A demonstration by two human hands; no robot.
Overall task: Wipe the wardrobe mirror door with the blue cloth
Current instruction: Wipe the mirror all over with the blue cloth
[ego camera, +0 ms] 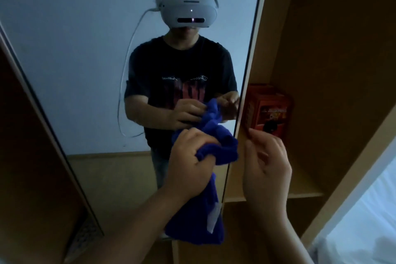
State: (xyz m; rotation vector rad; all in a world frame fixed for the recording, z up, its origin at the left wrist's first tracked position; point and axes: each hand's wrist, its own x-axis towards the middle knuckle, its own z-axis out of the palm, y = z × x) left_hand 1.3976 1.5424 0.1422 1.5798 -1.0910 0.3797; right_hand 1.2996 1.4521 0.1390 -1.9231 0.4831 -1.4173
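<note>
Head view: our left hand point(190, 161) grips the blue cloth point(216, 148) against the mirror door point(90, 60); right hand point(265, 165) fingers loosely curled, holding nothing.

dim room | wooden shelf point(304, 194) holds orange box point(271, 111) | pale wall point(64, 28) reflected

I see open mirror door point(85, 60) glass left of the blue cloth point(222, 146); rightward, the door's frame edge point(250, 70) and an orange box point(270, 109) on the shelf point(304, 194) crowd passage.

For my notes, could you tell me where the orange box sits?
The orange cardboard box stands on the wooden wardrobe shelf, right of the mirror door.
</note>
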